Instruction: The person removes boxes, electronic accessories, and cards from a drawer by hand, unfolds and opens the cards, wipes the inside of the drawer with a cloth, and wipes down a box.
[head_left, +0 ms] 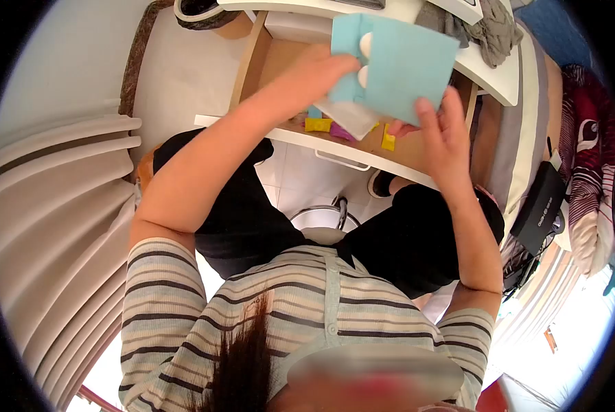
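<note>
Both of my hands hold a light blue flat cardboard box (412,69) over the open drawer. Two white rounded shapes show along its fold. My left hand (325,72) grips the box's left edge; some of its fingers are hidden behind it. My right hand (443,134) pinches the lower right corner between thumb and fingers. Below the box hangs a whitish sheet or flap (352,118), blurred, and I cannot tell whether it is attached. Inside the drawer (252,72) lie small yellow packets (318,125) and a purple packet (342,133).
The white desk (503,81) stands above the drawer, with grey cloth (493,34) on it. A bin (201,12) is at the upper left, beige curtains (67,185) hang at left. A striped bed edge (510,130) and a black box (539,206) are at right.
</note>
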